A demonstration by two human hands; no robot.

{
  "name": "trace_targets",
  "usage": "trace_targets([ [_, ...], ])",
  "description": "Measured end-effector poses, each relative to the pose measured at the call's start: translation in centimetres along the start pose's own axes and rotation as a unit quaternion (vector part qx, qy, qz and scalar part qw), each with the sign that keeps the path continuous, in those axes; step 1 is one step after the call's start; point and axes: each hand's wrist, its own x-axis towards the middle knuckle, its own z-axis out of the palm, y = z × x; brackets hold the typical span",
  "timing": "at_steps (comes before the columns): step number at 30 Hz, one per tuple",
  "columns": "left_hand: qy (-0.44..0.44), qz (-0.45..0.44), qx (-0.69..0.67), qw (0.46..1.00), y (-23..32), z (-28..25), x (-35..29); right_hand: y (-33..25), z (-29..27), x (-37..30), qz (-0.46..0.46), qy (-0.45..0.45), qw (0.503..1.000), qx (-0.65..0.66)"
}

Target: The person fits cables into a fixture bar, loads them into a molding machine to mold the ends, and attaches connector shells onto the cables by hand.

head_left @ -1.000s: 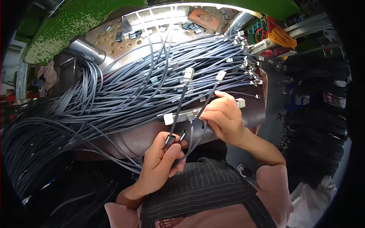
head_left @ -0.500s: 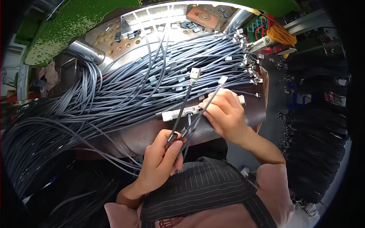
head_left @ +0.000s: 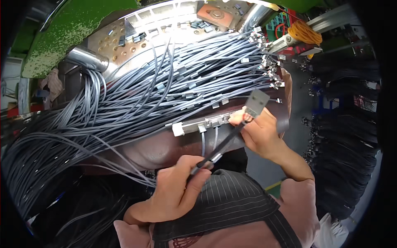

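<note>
1. Grey sleeved cables [head_left: 136, 89] form the largest mass, spread in a thick bundle over a brown work surface [head_left: 155, 151] with a rounded front edge; many of their pale-connector ends gather at the right.
2. Green machine frame [head_left: 51, 47], its paint chipped, arches over the upper left, above a dimpled metal plate [head_left: 116, 50] and a shiny cylindrical post [head_left: 88, 58].
3. Dark cables [head_left: 347, 124] hang in a dense stack at the far right.
4. Pinstriped apron [head_left: 231, 194], worn by the person, occupies the lower centre.
5. Left hand [head_left: 178, 190] closes thumb against fingers around a dark ribbed cable [head_left: 225, 143], which slants up and right, slightly blurred, in front of the work surface.
6. Right hand [head_left: 264, 132] reaches to the right part of the holder bar; the connector hides its fingertips, so whether they grip anything cannot be told.
7. Holder bar [head_left: 191, 127], white-ended at the left, lies along the front of the bundle; two thin grey cables [head_left: 203, 142] hang from it.
8. Orange coiled cord [head_left: 305, 33] sits at the upper right.
9. Pale rectangular connector [head_left: 257, 102], with two dark openings, tops the held cable, overlapping the right hand in view.
10. Silver sleeve [head_left: 216, 157] lies just beyond the left fingertips.
</note>
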Motion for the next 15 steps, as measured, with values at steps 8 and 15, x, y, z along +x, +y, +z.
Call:
trace_targets([
  [8,-0.102,-0.164,-0.272,0.943,0.2,-0.7,0.2,1.6,2.3,-0.7,0.006,0.092,0.995,0.035],
  [15,-0.081,-0.206,-0.253,0.942,-0.3,-0.5,0.6,0.2,0.3,-0.1,0.025,0.001,1.0,0.012],
])
